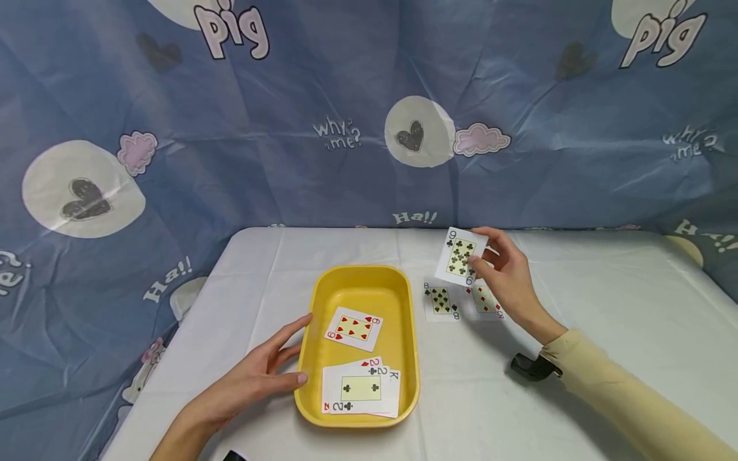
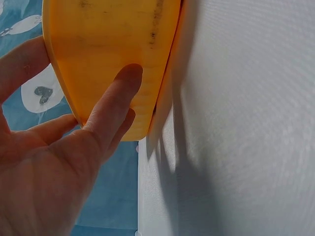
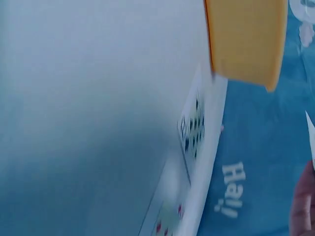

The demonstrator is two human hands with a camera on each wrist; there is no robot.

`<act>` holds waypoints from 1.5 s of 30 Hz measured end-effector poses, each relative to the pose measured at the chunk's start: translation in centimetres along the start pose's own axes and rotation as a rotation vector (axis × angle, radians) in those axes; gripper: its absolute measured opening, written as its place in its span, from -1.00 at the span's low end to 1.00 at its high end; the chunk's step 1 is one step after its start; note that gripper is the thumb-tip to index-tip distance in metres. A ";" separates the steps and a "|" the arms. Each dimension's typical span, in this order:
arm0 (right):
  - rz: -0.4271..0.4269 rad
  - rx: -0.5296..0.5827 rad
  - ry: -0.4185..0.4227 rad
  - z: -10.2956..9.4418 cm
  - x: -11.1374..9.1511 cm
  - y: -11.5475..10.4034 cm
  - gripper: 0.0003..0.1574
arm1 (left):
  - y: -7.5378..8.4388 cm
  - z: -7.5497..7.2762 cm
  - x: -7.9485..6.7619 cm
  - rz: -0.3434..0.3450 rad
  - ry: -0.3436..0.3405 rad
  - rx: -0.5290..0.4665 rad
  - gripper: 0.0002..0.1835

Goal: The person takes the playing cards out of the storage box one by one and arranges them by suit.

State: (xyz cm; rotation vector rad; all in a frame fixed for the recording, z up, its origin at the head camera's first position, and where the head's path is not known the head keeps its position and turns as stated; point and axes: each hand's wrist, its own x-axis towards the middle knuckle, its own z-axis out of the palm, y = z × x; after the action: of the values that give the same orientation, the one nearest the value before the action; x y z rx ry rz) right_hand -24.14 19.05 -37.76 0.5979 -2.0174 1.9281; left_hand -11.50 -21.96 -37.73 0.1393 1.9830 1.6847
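My right hand (image 1: pixel 507 275) pinches a nine of clubs (image 1: pixel 459 256) between thumb and fingers, face visible, raised over the table right of the yellow tray (image 1: pixel 415 333). Just below that card lie a black eight (image 1: pixel 441 302) and a diamond card (image 1: pixel 485 303), the latter partly covered by the hand. Against the tray's left side rests my left hand (image 1: pixel 254 381), fingers spread and thumb touching the outer wall, as the left wrist view also shows. Inside the tray are a six of hearts (image 1: pixel 353 328) and an overlapping group topped by a two of clubs (image 1: pixel 360 388).
A white cloth (image 1: pixel 611 307) covers the table. Behind it hangs a blue patterned curtain (image 1: pixel 323 186), close to the table's back edge. A dark wrist device (image 1: pixel 533 367) sits by the right sleeve (image 1: pixel 623 390).
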 end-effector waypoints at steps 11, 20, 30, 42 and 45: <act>0.161 -0.206 -0.150 -6.9 -0.8 -0.3 -0.43 | 0.0 0.0 0.1 -0.023 0.017 -0.014 -0.08; 0.173 -0.452 -0.265 -11.0 -2.0 0.7 -0.43 | 0.1 0.0 0.2 -0.035 0.033 -0.003 -0.08; 0.180 -0.733 -0.364 -12.9 -2.1 1.8 -0.43 | 0.1 0.1 0.1 -0.039 0.030 -0.007 -0.10; 0.191 -0.845 -0.424 -14.0 -2.0 2.6 -0.43 | 0.2 0.1 0.2 -0.042 0.046 -0.007 -0.08; 0.178 -0.805 -0.413 -14.2 -2.1 2.6 -0.45 | 0.1 0.1 0.2 -0.044 0.041 -0.006 -0.09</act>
State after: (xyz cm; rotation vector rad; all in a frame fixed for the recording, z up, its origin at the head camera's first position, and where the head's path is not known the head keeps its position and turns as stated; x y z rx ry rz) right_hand -24.66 33.40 -40.16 0.6333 -2.9075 0.9299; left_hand -11.66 -21.72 -37.67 0.0592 1.9968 1.6780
